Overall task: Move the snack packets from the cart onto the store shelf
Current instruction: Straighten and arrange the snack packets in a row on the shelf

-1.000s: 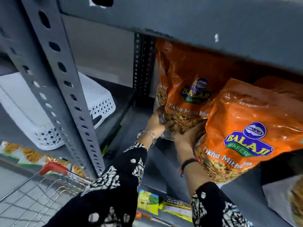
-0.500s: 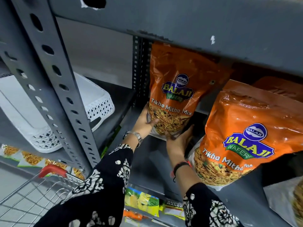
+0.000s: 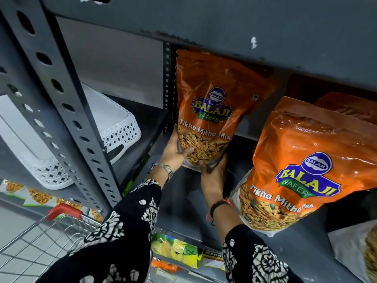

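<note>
An orange Balaji snack packet (image 3: 212, 103) stands upright at the back left of the grey store shelf (image 3: 183, 201). My left hand (image 3: 175, 154) grips its lower left corner. My right hand (image 3: 214, 172) holds its bottom edge from below. A second orange packet (image 3: 302, 172) leans at the shelf front on the right, with a third one (image 3: 346, 107) partly hidden behind it. The wire cart (image 3: 36, 242) with a red handle is at the lower left; its contents are out of view.
A perforated grey upright (image 3: 67, 119) stands left of my arms. A white plastic basket (image 3: 114, 127) lies in the neighbouring bay. The shelf above (image 3: 224, 23) overhangs the packets. More packets (image 3: 175, 248) show on the shelf below, and a pale packet (image 3: 355, 252) at the lower right.
The packet has been turned from tilted to upright and shifted left toward the back corner. Both hands have slid down to its base.
</note>
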